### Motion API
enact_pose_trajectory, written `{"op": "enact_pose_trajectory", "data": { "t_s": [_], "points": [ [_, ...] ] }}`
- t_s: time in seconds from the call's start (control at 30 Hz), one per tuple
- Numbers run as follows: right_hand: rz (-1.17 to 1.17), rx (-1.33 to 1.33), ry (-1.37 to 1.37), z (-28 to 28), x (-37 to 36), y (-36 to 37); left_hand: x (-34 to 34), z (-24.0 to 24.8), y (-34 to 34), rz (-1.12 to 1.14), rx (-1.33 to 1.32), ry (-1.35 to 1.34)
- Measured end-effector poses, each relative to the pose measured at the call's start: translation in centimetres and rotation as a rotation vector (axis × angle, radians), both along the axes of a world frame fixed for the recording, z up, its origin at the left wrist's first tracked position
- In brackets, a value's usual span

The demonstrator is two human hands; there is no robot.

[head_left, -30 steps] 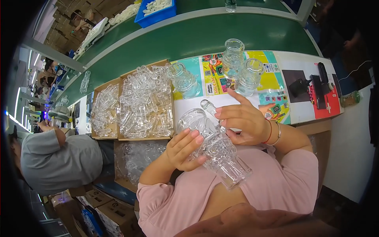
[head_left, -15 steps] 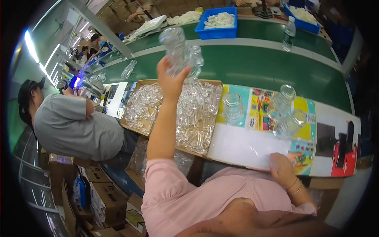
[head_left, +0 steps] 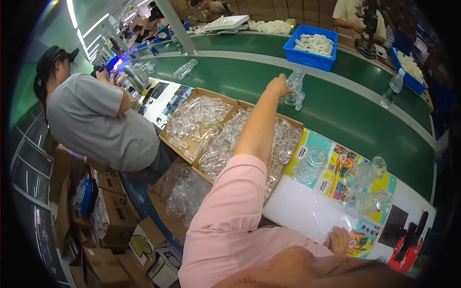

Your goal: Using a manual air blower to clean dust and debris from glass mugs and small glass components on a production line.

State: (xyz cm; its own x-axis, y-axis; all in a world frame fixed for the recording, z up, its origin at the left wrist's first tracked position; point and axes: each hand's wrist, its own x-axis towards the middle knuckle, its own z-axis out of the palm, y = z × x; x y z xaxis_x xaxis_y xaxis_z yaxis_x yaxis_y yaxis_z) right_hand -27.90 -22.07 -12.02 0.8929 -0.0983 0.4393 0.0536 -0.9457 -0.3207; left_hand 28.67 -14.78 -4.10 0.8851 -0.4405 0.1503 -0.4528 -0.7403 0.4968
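Note:
My left hand [head_left: 278, 87] is stretched far out over the green conveyor belt [head_left: 336, 103], its fingers on a clear plastic bottle piece [head_left: 293, 88] that stands on the belt. My right hand [head_left: 340, 239] rests near my body on the white sheet [head_left: 307, 211] at the bench edge, fingers curled, holding nothing that I can see. Three clear plastic jars [head_left: 311, 164] [head_left: 370, 171] [head_left: 367, 201] stand on the coloured printed sheets to the right. Under my left arm sit two cardboard boxes [head_left: 189, 97] full of clear plastic parts.
A person in a grey shirt and black cap [head_left: 93, 115] works at my left. A blue bin [head_left: 311, 46] of white parts sits beyond the belt, and a water bottle [head_left: 393, 87] stands on it. Cardboard cartons [head_left: 115, 216] are stacked on the floor, with a plastic bag [head_left: 185, 189] of parts.
My left hand carried the clear piece up from in front of me and out to the conveyor belt, where it now stands. My right hand let go and dropped to the bench edge.

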Motion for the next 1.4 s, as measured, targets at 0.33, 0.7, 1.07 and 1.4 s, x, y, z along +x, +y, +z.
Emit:
{"op": "enact_pose_trajectory", "data": {
  "t_s": [0.33,0.7,1.07,1.4],
  "points": [
    [-0.007,-0.014,0.003,-0.1,0.2,0.3,0.4,0.5,16.0,-0.055,0.04,-0.348],
    [-0.04,-0.06,0.024,1.2,0.0,0.7,-0.6,-4.8,33.2,0.235,0.065,-0.114],
    [-0.42,-0.079,-0.46,4.8,-4.8,-2.9,-15.3,4.5,27.7,-0.031,-0.738,0.046],
    [-0.955,0.385,-0.525,0.0,-9.3,-14.8,-33.5,1.4,14.0,-0.589,-1.096,0.658]
  ]
}}
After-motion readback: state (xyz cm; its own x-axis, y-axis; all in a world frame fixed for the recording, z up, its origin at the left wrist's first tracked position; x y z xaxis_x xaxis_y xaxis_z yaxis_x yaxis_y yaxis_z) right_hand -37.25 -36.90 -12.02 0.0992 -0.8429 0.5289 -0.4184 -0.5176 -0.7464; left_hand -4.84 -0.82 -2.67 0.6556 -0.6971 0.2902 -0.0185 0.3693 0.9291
